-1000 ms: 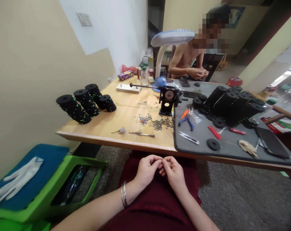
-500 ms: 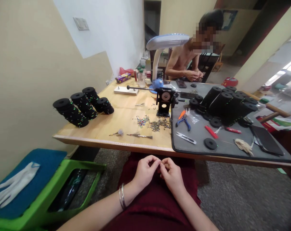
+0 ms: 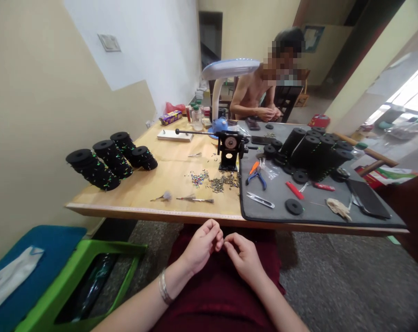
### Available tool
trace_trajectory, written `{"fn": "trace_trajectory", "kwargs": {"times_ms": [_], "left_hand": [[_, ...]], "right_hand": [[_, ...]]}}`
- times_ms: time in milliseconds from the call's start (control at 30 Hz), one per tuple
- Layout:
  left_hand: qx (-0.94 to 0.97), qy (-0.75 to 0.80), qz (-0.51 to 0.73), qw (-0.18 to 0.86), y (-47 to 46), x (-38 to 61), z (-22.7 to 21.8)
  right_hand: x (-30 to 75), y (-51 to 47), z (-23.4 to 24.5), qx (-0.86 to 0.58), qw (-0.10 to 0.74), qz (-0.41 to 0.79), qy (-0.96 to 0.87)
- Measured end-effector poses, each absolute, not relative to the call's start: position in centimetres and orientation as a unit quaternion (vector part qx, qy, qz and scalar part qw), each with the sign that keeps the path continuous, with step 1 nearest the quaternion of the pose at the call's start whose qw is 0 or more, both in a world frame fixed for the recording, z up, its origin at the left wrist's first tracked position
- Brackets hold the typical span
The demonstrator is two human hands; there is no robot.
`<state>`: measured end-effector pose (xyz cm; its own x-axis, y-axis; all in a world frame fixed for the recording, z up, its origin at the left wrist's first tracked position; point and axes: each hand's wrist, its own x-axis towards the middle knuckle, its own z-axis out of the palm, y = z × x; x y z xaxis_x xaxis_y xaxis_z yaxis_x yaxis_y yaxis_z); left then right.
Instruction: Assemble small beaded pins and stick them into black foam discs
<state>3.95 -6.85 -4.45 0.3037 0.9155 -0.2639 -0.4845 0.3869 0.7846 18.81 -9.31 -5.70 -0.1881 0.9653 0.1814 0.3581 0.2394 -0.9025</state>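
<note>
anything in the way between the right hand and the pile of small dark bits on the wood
Yes, the near table edge stands between the right hand and the pile of small dark bits; the hand would likely have to rise over it. Past that edge, nothing visible blocks the way.

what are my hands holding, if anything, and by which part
It cannot be told: the left hand has curled fingers, the right hand has thumb and forefinger close together, but anything held there is too small to make out.
</note>
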Motion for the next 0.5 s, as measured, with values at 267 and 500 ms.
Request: {"fn": "trace_trajectory", "kwargs": {"times_ms": [267,500], "left_hand": [[0.224,0.264,0.489,0.800,-7.0,2.8,0.1],[0.265,0.282,0.488,0.783,-7.2,2.2,1.5]], "right_hand": [[21.5,-9.4,-7.0,-0.507,0.420,0.267,-0.703],[23.4,-9.3,-9.7,-0.535,0.429,0.246,-0.685]]}}
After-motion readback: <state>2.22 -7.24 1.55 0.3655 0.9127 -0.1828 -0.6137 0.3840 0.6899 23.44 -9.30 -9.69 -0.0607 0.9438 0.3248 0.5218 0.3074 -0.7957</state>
